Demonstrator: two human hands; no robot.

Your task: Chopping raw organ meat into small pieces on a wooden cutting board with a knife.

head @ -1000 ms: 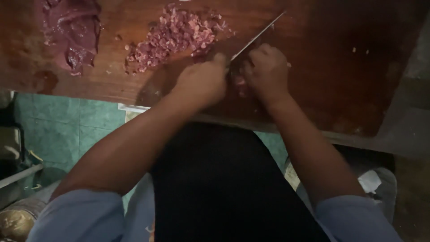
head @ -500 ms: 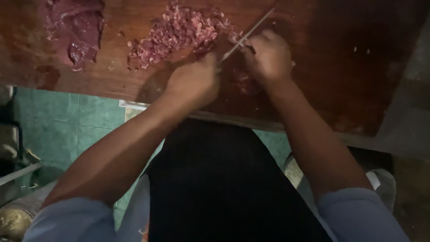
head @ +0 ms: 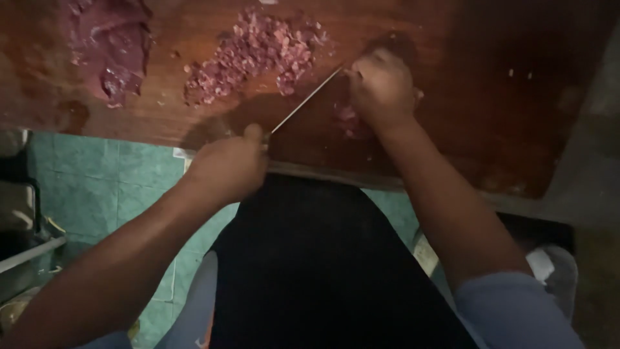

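Note:
My left hand [head: 229,165] is closed around the handle of a thin-bladed knife [head: 303,103] at the front edge of a wooden chopping board [head: 478,97]. The blade slants up and to the right, its tip close to my right hand. My right hand [head: 381,87] presses, fingers curled, on a small dark piece of raw meat [head: 349,121]; part of that piece is hidden under the hand. A pile of finely chopped red meat [head: 255,55] lies just left of the blade.
A larger uncut slab of dark red meat [head: 113,52] lies at the board's far left. Below the board are a green tiled floor [head: 97,187], my dark apron [head: 323,271], and some dim objects at the left edge [head: 19,213].
My left hand has drawn the knife back toward the board's front edge and to the left. My right hand has shifted a little farther up the board, so the hands are now apart.

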